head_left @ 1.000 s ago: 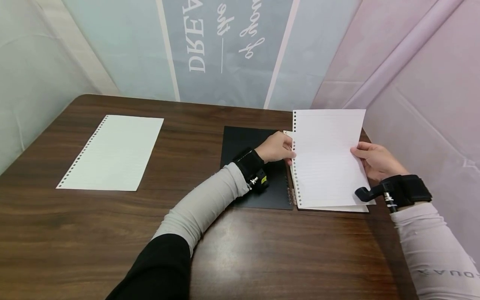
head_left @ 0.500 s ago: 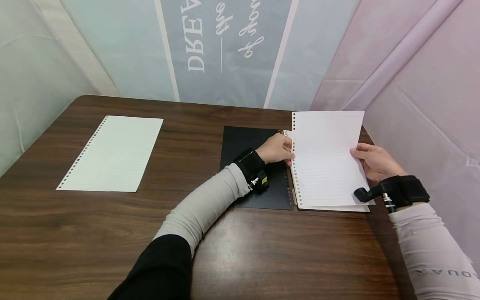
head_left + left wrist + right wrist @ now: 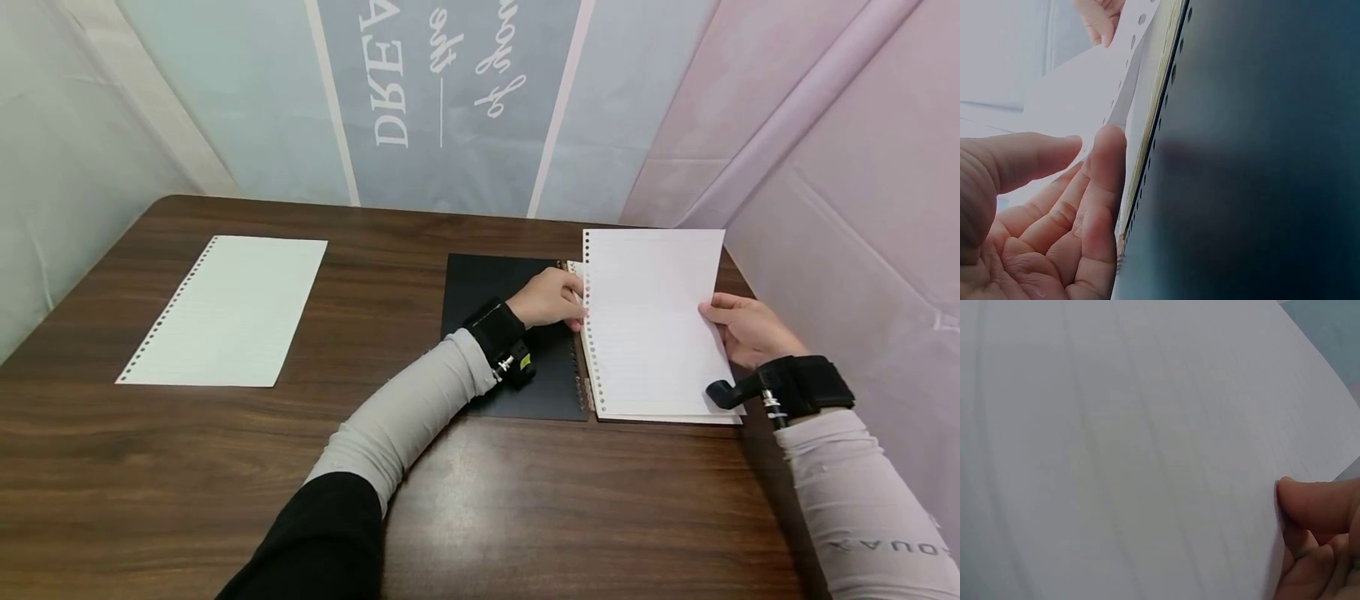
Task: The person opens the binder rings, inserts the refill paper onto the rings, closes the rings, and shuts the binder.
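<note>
A lined loose-leaf sheet (image 3: 648,333) with punched holes down its left edge is held above the right side of an open black-covered binder (image 3: 468,333). My right hand (image 3: 753,329) pinches its right edge between thumb and fingers, also seen in the right wrist view. On the holed edge, my left hand (image 3: 551,298) holds the paper with thumb and index finger. Below that sheet lies a stack of pages (image 3: 1155,94), its edge showing beside the black cover in the left wrist view. The sheet hides most of the stack and much of the binding.
Another holed sheet (image 3: 225,312) lies flat on the left of the brown wooden table (image 3: 600,508). Fabric (image 3: 480,167) printed with lettering hangs behind the far table edge. A pale fabric wall (image 3: 862,250) stands close to the right hand.
The held sheet has sunk a little towards the binder, its upper edge lower now. My right hand has come down slightly with it, while my left hand stays nearly in place.
</note>
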